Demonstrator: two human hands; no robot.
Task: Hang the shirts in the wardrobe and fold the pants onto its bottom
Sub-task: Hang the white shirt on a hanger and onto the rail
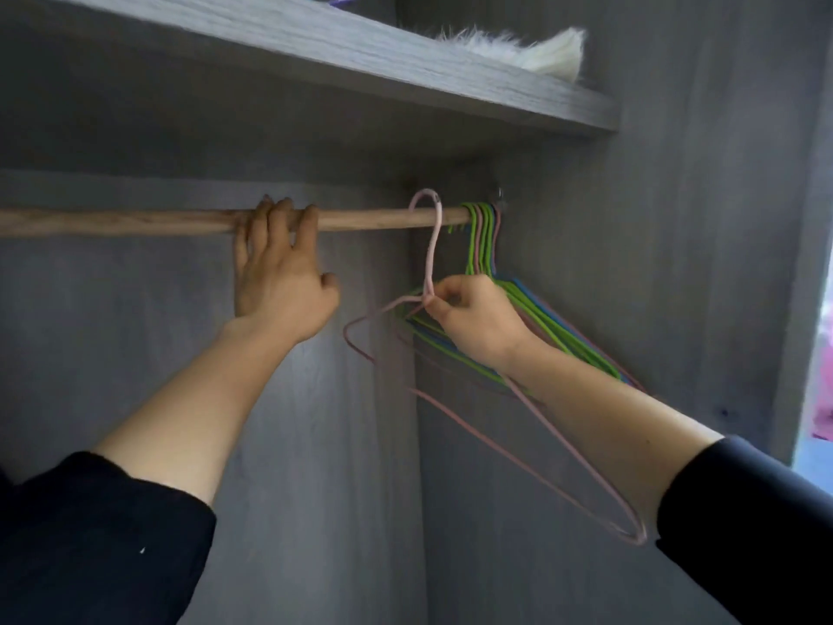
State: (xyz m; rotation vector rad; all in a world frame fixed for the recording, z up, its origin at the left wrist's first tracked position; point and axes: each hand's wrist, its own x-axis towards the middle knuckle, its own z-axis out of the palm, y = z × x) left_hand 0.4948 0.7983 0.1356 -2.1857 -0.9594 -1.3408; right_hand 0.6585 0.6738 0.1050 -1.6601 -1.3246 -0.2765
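Note:
A wooden rail (135,222) runs across the grey wardrobe. My left hand (279,268) hangs from it, fingers curled over its top. A pink wire hanger (430,259) has its hook over the rail, a little left of the others. My right hand (473,322) pinches this hanger at the twisted neck below the hook; its frame tilts down toward my right forearm. Several green, blue and pink hangers (484,236) hang bunched at the rail's right end, behind my right hand. No shirts or pants are in view.
A grey shelf (360,60) sits above the rail with a white furry item (532,47) on it. The wardrobe's right side wall (676,263) stands close to the hangers. A bright opening with something pink (825,399) shows at the far right edge.

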